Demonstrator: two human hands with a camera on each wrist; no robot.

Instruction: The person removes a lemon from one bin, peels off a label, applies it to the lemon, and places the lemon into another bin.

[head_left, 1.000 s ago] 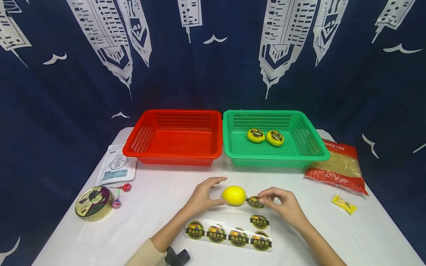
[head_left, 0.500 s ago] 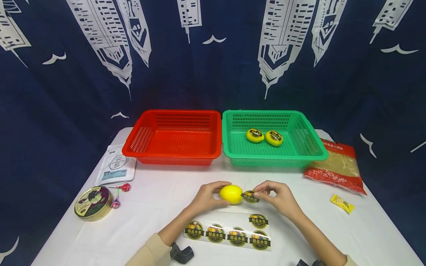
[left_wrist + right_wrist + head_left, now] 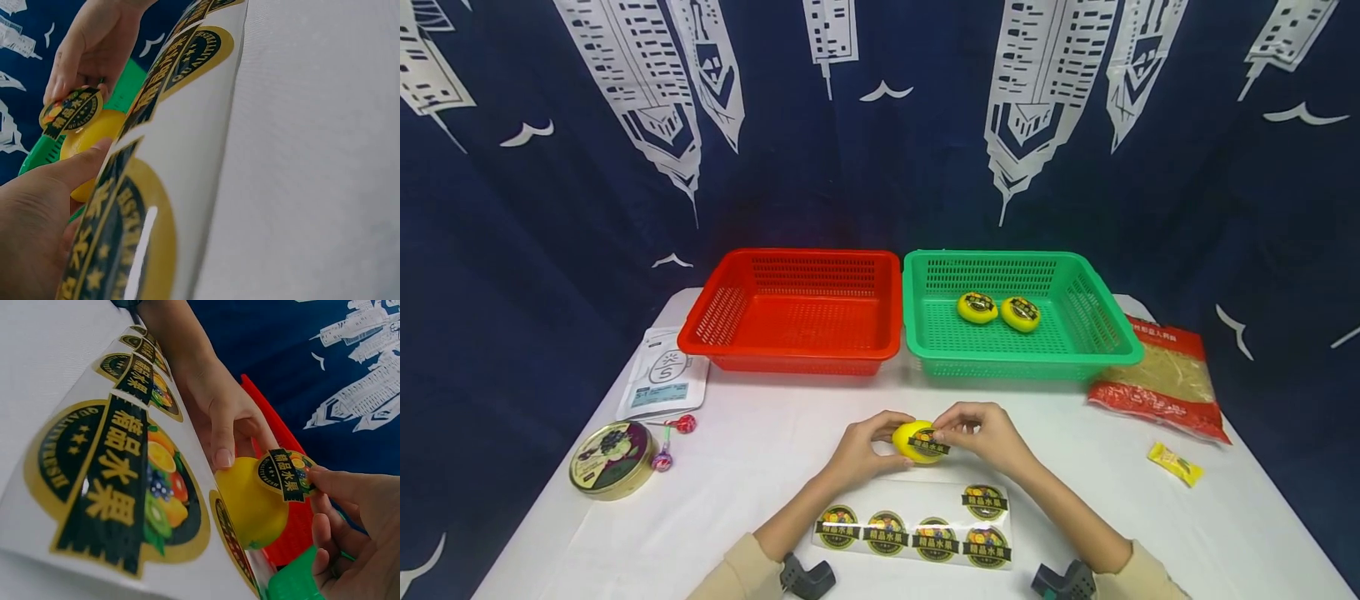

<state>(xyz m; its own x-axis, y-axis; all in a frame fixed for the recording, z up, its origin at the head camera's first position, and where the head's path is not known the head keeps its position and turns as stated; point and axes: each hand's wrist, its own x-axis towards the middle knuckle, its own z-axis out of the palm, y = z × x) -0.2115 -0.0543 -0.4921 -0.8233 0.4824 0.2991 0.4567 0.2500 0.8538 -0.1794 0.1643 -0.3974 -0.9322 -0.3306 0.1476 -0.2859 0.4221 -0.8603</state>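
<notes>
A yellow lemon (image 3: 905, 435) is held at its left side between the thumb and fingers of my left hand (image 3: 859, 450), just above the table. My right hand (image 3: 988, 435) pinches the edge of a round black-and-gold fruit sticker (image 3: 928, 443), which lies over the lemon's upper right side. From the right wrist view, the sticker (image 3: 284, 475) overlaps the lemon (image 3: 250, 509), with the thumb and index finger at its outer edge. Closer to me on the table is a white sticker sheet (image 3: 910, 493) carrying several matching stickers.
Behind the hands stand a red basket (image 3: 790, 365) and a green basket (image 3: 1022, 367); two stickered lemons (image 3: 976, 307) sit in the green one. On the left are a white pouch (image 3: 662, 375), lollipops (image 3: 662, 461) and a round tin (image 3: 612, 460). A red-ended food bag (image 3: 1165, 379) and yellow-wrapped candy (image 3: 1176, 463) lie right.
My left hand has closed round the lemon. My right hand has moved left with the sticker, from beside the lemon to over its surface.
</notes>
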